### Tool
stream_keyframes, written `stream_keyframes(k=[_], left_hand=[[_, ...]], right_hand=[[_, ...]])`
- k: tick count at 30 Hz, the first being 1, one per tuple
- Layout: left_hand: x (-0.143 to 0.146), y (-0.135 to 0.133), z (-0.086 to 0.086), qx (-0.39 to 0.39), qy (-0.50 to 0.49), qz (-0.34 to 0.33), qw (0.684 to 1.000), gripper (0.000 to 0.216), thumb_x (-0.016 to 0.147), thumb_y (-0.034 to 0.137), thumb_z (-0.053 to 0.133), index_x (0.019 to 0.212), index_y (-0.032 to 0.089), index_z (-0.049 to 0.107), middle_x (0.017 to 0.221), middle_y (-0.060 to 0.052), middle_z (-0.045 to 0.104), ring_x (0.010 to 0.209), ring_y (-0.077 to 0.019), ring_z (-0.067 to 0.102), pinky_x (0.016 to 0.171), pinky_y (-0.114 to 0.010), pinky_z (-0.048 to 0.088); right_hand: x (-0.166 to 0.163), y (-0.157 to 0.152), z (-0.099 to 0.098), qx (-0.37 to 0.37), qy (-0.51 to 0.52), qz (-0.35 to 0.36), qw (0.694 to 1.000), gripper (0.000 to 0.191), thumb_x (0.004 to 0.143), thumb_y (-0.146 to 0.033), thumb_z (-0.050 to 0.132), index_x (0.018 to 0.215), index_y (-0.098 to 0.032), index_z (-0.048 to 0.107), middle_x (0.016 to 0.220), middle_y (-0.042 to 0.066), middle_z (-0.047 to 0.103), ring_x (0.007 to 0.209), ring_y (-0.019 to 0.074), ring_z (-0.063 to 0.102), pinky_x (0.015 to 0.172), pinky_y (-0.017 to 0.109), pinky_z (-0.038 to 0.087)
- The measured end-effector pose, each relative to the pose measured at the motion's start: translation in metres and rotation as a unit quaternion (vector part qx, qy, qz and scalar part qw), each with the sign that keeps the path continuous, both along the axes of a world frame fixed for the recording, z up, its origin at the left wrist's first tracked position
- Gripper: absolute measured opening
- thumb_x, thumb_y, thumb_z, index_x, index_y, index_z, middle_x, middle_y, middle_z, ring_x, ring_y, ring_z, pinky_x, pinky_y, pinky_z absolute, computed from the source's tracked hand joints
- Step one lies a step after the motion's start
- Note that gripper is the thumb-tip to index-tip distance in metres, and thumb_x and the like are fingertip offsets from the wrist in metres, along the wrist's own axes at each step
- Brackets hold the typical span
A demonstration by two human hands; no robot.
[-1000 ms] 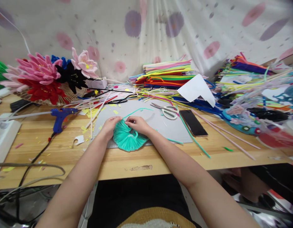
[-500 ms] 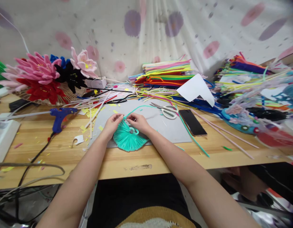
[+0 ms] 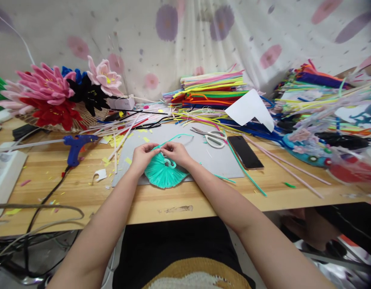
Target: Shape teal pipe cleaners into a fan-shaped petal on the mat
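Note:
A round, fan-like teal piece (image 3: 165, 176) made of radiating pipe cleaners lies at the near edge of the grey mat, a small loop standing up near its middle. My left hand (image 3: 145, 157) is closed in a pinch on its upper left edge. Beside it, fingertips almost meeting, my right hand (image 3: 175, 152) pinches a teal pipe cleaner at the upper rim; the exact grip is hidden by the fingers. From there a teal strand (image 3: 173, 137) curves away to the upper right across the mat. White-handled scissors (image 3: 214, 139) rest beyond my right hand.
The grey mat (image 3: 185, 131) lies on a wooden table. To the right is a phone (image 3: 245, 152); to the left, a blue glue gun (image 3: 74, 149) with its cord. Bundled pipe cleaners (image 3: 212, 90) and fuzzy flowers (image 3: 48, 86) stand at the back, with yellow scraps near the mat.
My fingertips have drawn closer together at the teal piece's top. The loose teal strand has shifted, its far end now nearer my hands. The view has moved slightly.

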State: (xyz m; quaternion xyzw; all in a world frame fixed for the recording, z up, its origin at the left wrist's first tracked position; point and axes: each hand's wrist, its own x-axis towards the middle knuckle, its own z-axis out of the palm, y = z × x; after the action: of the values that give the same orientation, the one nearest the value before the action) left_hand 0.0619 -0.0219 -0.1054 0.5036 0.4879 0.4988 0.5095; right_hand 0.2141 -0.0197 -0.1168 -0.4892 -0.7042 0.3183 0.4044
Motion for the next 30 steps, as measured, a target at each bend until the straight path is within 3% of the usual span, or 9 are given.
stream_keyframes(k=[5, 12, 17, 21, 26, 30], left_hand=[[-0.002, -0.002, 0.006, -0.106, -0.051, -0.021, 0.993, 0.043, 0.036, 0.030, 0.084, 0.073, 0.014, 0.068, 0.064, 0.000, 0.065, 0.055, -0.0109, 0.054, 0.058, -0.025, 0.041], [-0.002, 0.001, 0.000, -0.115, -0.037, -0.028, 0.992, 0.041, 0.040, 0.038, 0.082, 0.070, 0.013, 0.067, 0.063, -0.001, 0.064, 0.055, -0.0108, 0.053, 0.056, -0.024, 0.040], [-0.005, 0.002, -0.004, -0.033, 0.024, -0.050, 0.998, 0.035, 0.050, 0.040, 0.077, 0.069, 0.014, 0.064, 0.062, 0.001, 0.061, 0.056, -0.0096, 0.049, 0.055, -0.022, 0.037], [-0.006, 0.001, -0.002, 0.006, 0.063, -0.047, 0.997, 0.030, 0.054, 0.039, 0.075, 0.068, 0.015, 0.062, 0.062, 0.001, 0.060, 0.057, -0.0097, 0.049, 0.057, -0.021, 0.037], [-0.006, 0.000, -0.002, -0.031, 0.054, -0.074, 0.995, 0.034, 0.054, 0.045, 0.074, 0.066, 0.015, 0.062, 0.062, 0.000, 0.062, 0.055, -0.0105, 0.050, 0.055, -0.022, 0.037], [-0.003, -0.003, 0.001, -0.106, 0.001, -0.108, 0.988, 0.037, 0.053, 0.046, 0.075, 0.068, 0.015, 0.061, 0.060, -0.001, 0.064, 0.052, -0.0122, 0.054, 0.054, -0.024, 0.041]], right_hand=[[-0.001, -0.003, 0.002, 0.030, -0.073, -0.022, 0.997, 0.017, 0.078, -0.030, 0.056, 0.079, -0.017, 0.067, 0.070, 0.000, 0.066, 0.063, 0.0098, 0.055, 0.058, 0.021, 0.036], [-0.002, -0.006, 0.005, 0.058, -0.117, -0.026, 0.991, 0.015, 0.078, -0.030, 0.057, 0.081, -0.019, 0.066, 0.074, 0.000, 0.066, 0.066, 0.0102, 0.055, 0.060, 0.020, 0.036], [0.000, -0.008, 0.008, 0.069, -0.115, 0.004, 0.991, 0.016, 0.080, -0.027, 0.054, 0.086, -0.018, 0.065, 0.078, 0.000, 0.066, 0.068, 0.0097, 0.054, 0.061, 0.020, 0.036], [0.002, -0.006, 0.007, 0.035, -0.078, 0.031, 0.996, 0.016, 0.080, -0.027, 0.055, 0.084, -0.016, 0.065, 0.073, 0.000, 0.065, 0.064, 0.0087, 0.053, 0.060, 0.019, 0.036], [0.005, -0.002, 0.005, 0.026, -0.041, 0.040, 0.998, 0.016, 0.079, -0.025, 0.054, 0.083, -0.015, 0.065, 0.074, 0.000, 0.065, 0.066, 0.0092, 0.054, 0.062, 0.020, 0.037], [0.006, -0.001, 0.007, 0.051, -0.056, 0.036, 0.996, 0.014, 0.079, -0.024, 0.054, 0.082, -0.016, 0.066, 0.075, 0.001, 0.064, 0.068, 0.0098, 0.053, 0.064, 0.020, 0.037]])
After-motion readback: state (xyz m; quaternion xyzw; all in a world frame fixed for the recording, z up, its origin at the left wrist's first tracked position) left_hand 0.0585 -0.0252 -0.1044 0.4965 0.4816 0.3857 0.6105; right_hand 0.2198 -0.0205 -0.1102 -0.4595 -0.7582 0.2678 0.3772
